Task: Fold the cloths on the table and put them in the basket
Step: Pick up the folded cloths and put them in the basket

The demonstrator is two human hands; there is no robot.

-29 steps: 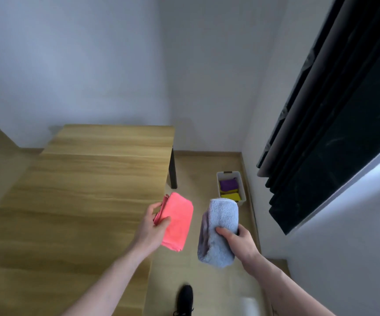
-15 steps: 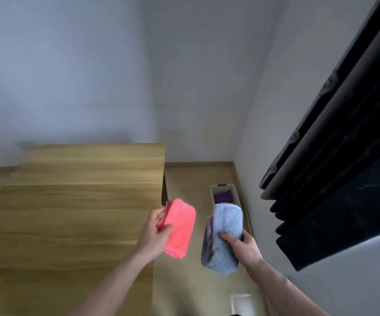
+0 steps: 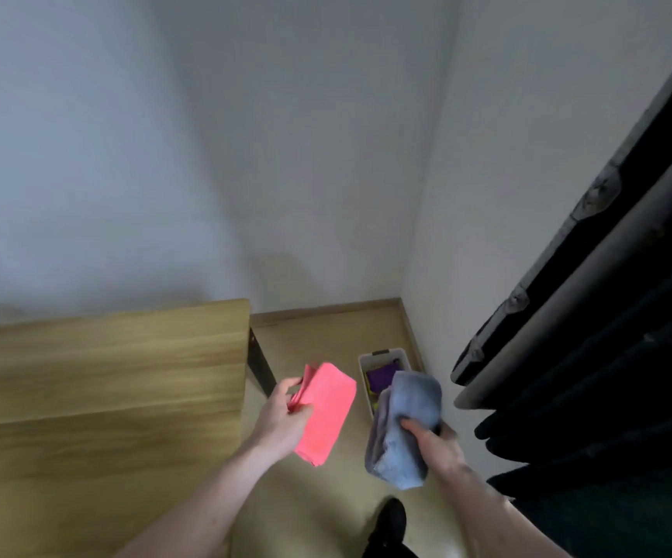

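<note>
Folded pink cloth (image 3: 326, 412) gripped by left hand (image 3: 282, 420); folded grey-blue terry cloth (image 3: 404, 428) gripped by right hand (image 3: 433, 445). White plastic basket (image 3: 366, 380) on floor beyond, purple cloth (image 3: 380, 378) inside. Wooden counter (image 3: 100, 396) at left.

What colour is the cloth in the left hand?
Pink cloth, best seen in the head view.

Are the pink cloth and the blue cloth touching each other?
Apart. The head view shows floor between the pink cloth and the blue cloth.
</note>
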